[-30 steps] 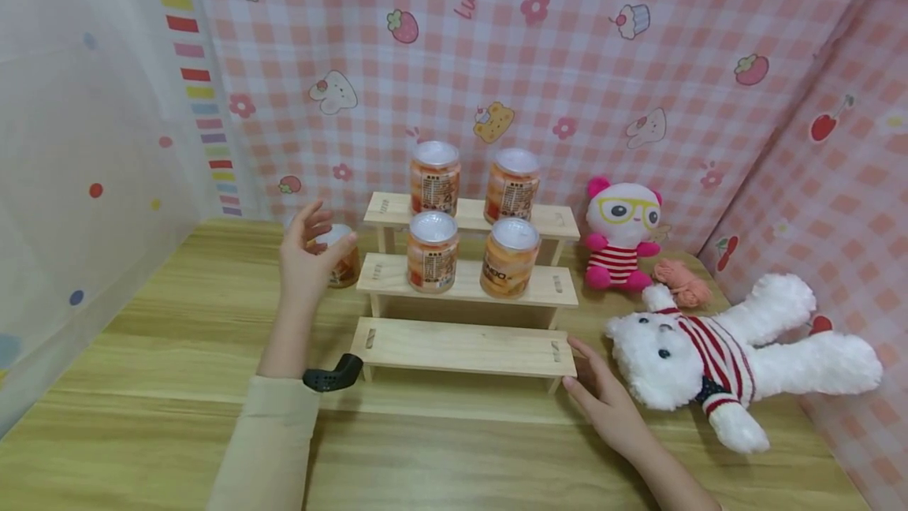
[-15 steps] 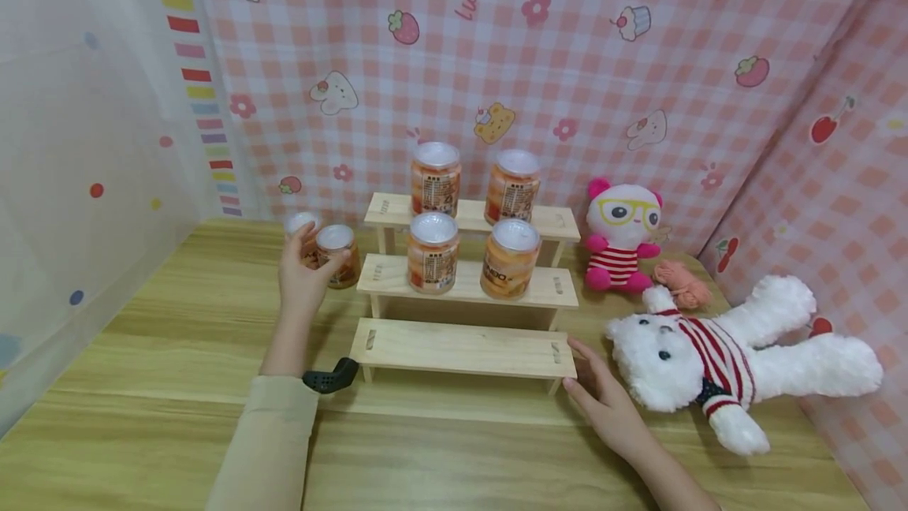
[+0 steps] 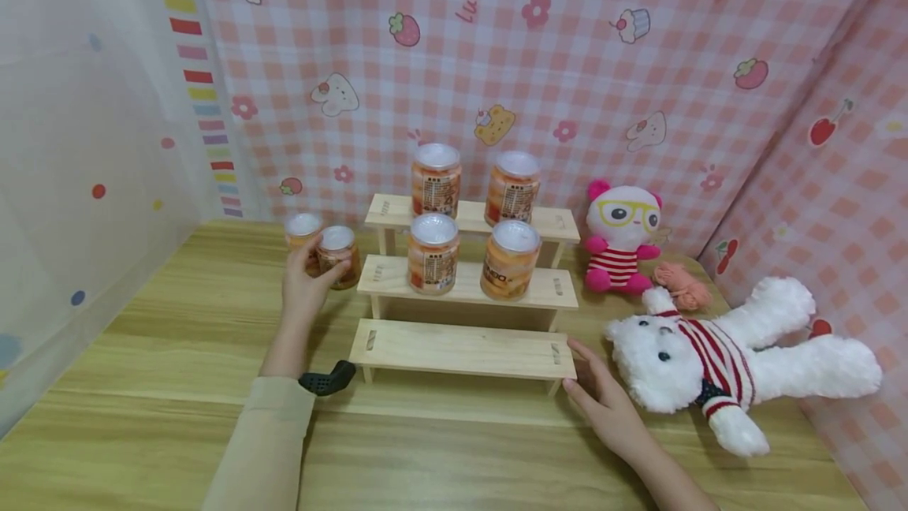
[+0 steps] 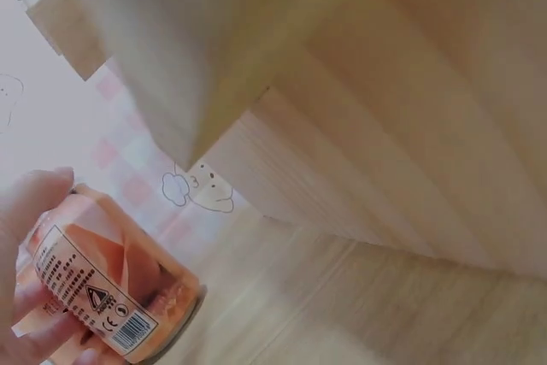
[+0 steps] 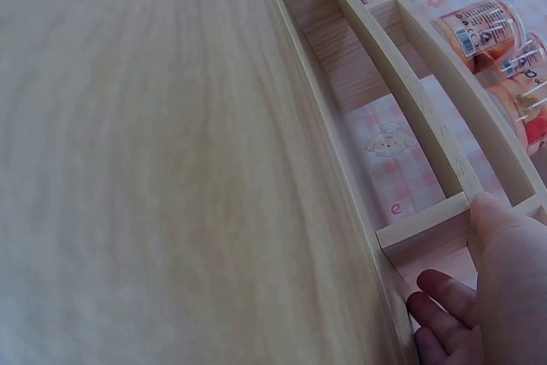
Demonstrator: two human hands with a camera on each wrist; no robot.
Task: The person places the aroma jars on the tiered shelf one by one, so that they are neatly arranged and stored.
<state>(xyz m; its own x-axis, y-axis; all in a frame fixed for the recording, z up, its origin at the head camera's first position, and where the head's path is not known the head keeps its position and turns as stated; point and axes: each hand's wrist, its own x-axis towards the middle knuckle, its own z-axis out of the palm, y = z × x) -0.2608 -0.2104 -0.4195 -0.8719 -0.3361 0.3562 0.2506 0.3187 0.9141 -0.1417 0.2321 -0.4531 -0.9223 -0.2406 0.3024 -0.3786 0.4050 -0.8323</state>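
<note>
My left hand (image 3: 305,282) grips an orange-labelled can (image 3: 339,247) with a pale lid, left of a three-step wooden display stand (image 3: 464,345). In the left wrist view, the thumb and fingers (image 4: 51,339) wrap that can (image 4: 111,279), whose label shows a barcode. A second can (image 3: 303,225) stands just behind it. At the right end of the lowest step, my right hand (image 3: 606,400) holds the stand, thumb at the front corner and index finger toward the back. The right wrist view shows the thumb (image 5: 496,220) against the wood.
Two cans (image 3: 436,180) stand on the top step, and two more cans (image 3: 434,255) on the middle one. A pink-and-white panda toy (image 3: 623,235), salmon yarn (image 3: 682,284) and a white plush bear (image 3: 709,353) lie to the right. A checked curtain (image 3: 397,61) hangs behind.
My left hand has lowered from above the nearer left can and closed its fingers around it. The can behind has come into sight. My right hand has stayed at the stand.
</note>
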